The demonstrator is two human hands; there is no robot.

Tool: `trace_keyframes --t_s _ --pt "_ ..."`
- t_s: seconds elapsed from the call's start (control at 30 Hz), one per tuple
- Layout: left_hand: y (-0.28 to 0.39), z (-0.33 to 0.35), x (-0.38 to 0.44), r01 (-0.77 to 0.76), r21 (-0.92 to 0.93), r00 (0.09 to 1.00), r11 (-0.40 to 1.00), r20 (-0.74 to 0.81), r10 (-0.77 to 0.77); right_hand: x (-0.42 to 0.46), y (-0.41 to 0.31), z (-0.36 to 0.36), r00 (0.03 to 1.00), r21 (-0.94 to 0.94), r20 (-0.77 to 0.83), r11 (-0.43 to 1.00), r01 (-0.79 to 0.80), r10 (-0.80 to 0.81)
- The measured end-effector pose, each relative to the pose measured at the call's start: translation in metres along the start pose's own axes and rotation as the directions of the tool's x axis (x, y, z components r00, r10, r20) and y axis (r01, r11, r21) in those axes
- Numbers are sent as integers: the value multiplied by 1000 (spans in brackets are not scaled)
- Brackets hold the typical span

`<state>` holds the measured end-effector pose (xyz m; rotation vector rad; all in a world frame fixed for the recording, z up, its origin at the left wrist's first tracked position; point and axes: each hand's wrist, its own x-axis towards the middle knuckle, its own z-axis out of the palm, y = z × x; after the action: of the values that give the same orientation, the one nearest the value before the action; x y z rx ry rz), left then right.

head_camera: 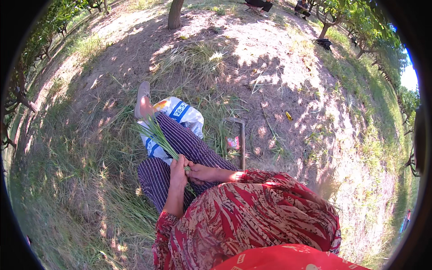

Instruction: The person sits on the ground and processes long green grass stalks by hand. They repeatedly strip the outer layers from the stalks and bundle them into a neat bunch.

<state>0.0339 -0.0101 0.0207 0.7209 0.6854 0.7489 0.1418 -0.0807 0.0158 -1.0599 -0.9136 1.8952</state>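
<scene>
My left hand (179, 168) is closed around a bundle of long green grass stalks (160, 140), whose leafy ends fan out up and to the left over my lower leg. Against it, my right hand (199, 172) meets the stalks' lower end with bent fingers; whether it grips them is partly hidden. Both hands are above my lap, over striped dark trousers (189, 138). Beneath my bent leg lies a white printed woven sack (190, 116) with blue bands, partly covered by the leg and the stalks.
Right of my knee, a bent metal bar (242, 141) lies beside a small red-and-white packet (233, 142). Cut grass (114, 189) covers the ground at left. A tree trunk (175, 15) stands ahead. Two people sit farther off, and a black bag (324, 43) lies at upper right.
</scene>
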Motion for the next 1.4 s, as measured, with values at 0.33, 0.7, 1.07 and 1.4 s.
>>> trace_keyframes --t_s 0.33,0.7,1.07,1.4 --pt "2 -8 -3 -15 43 994 999 107 10 2 12 -1 999 -124 -22 992 29 -31" --pt "3 -12 -12 1 24 985 1000 173 -6 -1 9 6 995 -297 -92 955 16 -45" --pt "13 -5 -27 32 -13 953 999 301 -27 -18 2 22 987 -382 -142 924 11 -71" --pt "0 -9 -34 55 -14 965 998 256 -49 -22 10 18 993 -519 -83 855 27 -82"
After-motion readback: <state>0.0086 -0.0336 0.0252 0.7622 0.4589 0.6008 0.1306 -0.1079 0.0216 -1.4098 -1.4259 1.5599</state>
